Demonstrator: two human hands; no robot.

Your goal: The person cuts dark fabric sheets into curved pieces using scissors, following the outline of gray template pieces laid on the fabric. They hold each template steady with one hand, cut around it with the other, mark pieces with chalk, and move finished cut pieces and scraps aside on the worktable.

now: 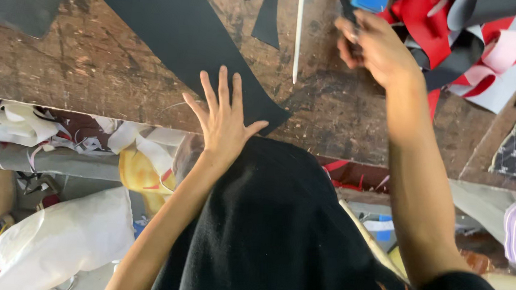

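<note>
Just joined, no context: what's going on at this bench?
A person is working at a worn wooden bench. Their left hand lies flat, fingers spread, on the near end of a long black sheet strip. The right hand is raised farther back, closed around a dark tool by red, pink and grey scraps. A thin white stick lies between.

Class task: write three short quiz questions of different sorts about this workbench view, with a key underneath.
1. True or false: the left hand lies flat, fingers spread, on the black sheet.
2. Which lies between the two hands on the wooden bench? A) a thin white stick B) a hammer C) a cup
3. Fill in: the right hand is closed round a dark ____ near the red and pink scraps.

Key: 1 true; 2 A, the thin white stick; 3 tool, of a kind too blurred to tell.
</note>
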